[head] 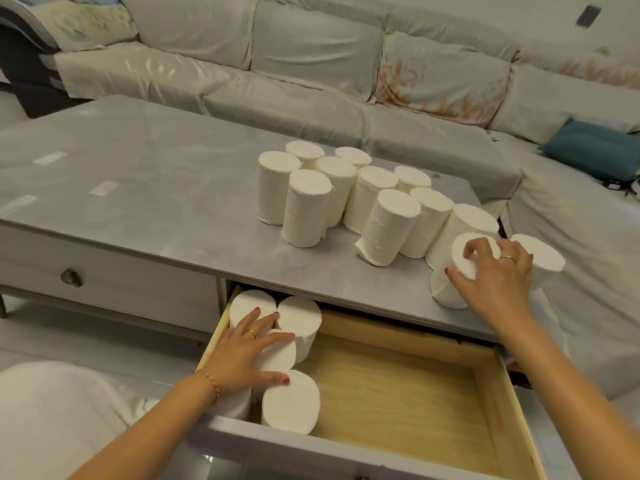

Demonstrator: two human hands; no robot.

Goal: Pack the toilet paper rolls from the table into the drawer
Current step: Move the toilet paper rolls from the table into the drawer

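Your right hand (491, 271) is closing over the top of a roll (453, 271) at the table's front right corner: fingers curling over the flat end, thumb pressing the near side, so it's holding that roll, tho not lifted yet as far as I can tell. The roll is standing upright, long axis vertical, right at the front edge of the table (138, 161). Another roll (540, 254) is sitting just beside it to the right, partly behind your hand.

Your left hand (249, 355) is lying flat and spread on the rolls in the drawer (398, 375), pressing rather than gripping; it's holding nothing.

Key relation: the open drawer is lying below and to the left of your right hand, w/ the packed rolls (294, 317) bunched upright in its left end, approx five showing. The free wooden floor is starting just right of them. So the gripped roll probably needs to go down and left, kept upright, landing beside the packed group. Your right hand is the nearer one; the left is already busy steadying.

The remaining rolls (343, 192), about ten, are standing clustered toward the table's back right, well apart from the drawer. Task's early on.
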